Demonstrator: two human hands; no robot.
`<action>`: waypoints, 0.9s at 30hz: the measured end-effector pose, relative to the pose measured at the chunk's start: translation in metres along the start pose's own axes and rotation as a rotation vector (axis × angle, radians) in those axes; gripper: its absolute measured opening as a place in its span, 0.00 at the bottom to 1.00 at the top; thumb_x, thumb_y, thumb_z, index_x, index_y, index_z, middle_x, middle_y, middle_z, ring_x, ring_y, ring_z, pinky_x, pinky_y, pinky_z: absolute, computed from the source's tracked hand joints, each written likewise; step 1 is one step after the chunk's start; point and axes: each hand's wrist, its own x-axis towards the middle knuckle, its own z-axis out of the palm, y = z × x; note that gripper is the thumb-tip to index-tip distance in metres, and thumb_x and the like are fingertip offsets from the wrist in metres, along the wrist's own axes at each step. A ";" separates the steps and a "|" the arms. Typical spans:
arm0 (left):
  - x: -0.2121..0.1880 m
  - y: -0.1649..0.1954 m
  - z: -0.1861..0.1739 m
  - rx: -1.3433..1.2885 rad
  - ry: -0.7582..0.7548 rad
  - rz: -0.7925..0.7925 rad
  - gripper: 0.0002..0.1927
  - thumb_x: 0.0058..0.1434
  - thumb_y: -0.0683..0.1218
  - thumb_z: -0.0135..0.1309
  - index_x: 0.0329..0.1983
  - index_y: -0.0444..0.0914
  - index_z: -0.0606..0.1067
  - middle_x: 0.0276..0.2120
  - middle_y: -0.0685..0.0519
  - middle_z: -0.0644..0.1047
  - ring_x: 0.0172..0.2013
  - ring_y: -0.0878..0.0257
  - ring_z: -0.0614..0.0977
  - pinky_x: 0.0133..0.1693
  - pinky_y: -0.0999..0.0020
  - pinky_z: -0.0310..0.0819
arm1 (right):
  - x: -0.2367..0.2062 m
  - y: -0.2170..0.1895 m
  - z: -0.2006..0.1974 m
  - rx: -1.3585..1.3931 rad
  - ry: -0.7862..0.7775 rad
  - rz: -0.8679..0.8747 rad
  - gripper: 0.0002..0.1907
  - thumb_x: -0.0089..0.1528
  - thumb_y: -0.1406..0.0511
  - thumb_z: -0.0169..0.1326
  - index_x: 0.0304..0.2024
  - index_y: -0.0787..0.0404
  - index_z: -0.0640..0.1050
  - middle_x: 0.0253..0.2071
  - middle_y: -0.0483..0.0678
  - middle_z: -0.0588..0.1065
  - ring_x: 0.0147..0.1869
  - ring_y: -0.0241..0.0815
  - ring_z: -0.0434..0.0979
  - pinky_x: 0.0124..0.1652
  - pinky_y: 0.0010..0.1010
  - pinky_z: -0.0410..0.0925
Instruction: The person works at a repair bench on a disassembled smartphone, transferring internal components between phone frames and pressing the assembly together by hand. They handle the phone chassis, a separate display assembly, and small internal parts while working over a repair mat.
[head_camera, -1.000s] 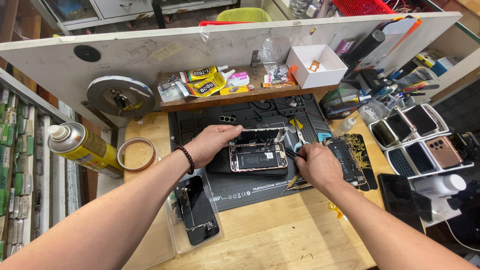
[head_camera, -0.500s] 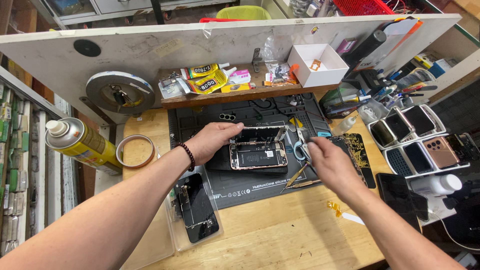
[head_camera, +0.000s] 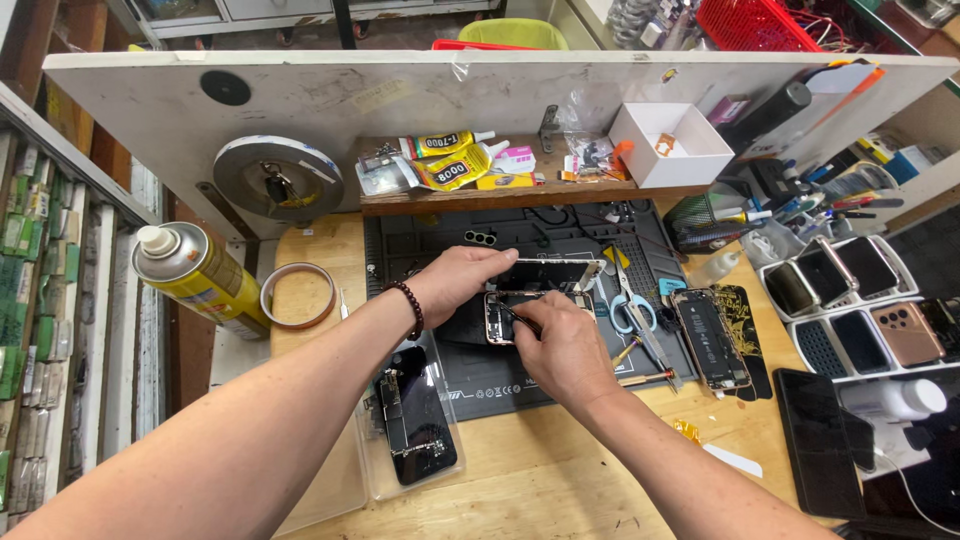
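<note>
Head view: open phone (head_camera: 520, 315) lay on dark mat (head_camera: 470, 375), middle of desk (head_camera: 540, 480). Left hand (head_camera: 455, 285) pinched phone screen (head_camera: 550, 272), lifted and tilted up above phone body. Right hand (head_camera: 565, 345) rested on phone, fingers curled tight on its inside; what they pinched, cannot tell. Scissors (head_camera: 630, 305) lay just right of phone. Another open phone (head_camera: 710, 340) lay further right. Yellow spray can (head_camera: 195, 275) and tape ring (head_camera: 298, 295) sat well left.

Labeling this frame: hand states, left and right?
Left hand: closed on the lifted phone screen.
Right hand: fingers curled inside the open phone body; grip unclear.
</note>
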 end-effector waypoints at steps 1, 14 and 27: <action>0.000 0.000 0.000 -0.008 0.001 0.002 0.23 0.64 0.59 0.55 0.51 0.37 0.81 0.45 0.54 0.81 0.46 0.67 0.77 0.52 0.67 0.71 | 0.001 0.001 0.002 -0.002 -0.004 0.017 0.10 0.58 0.65 0.57 0.41 0.61 0.84 0.37 0.53 0.79 0.39 0.55 0.81 0.42 0.42 0.73; 0.002 -0.003 -0.002 0.001 -0.006 0.031 0.26 0.64 0.59 0.55 0.54 0.35 0.80 0.48 0.51 0.81 0.47 0.66 0.78 0.52 0.68 0.73 | -0.002 0.015 0.015 0.019 0.009 0.036 0.09 0.61 0.66 0.56 0.40 0.62 0.84 0.36 0.53 0.79 0.37 0.54 0.81 0.40 0.41 0.73; -0.002 0.001 0.000 0.051 0.024 -0.023 0.29 0.63 0.61 0.54 0.57 0.36 0.79 0.53 0.49 0.80 0.54 0.64 0.77 0.56 0.67 0.71 | 0.001 0.020 0.018 -0.007 -0.014 0.005 0.07 0.61 0.68 0.56 0.38 0.64 0.83 0.34 0.52 0.77 0.36 0.52 0.80 0.40 0.41 0.72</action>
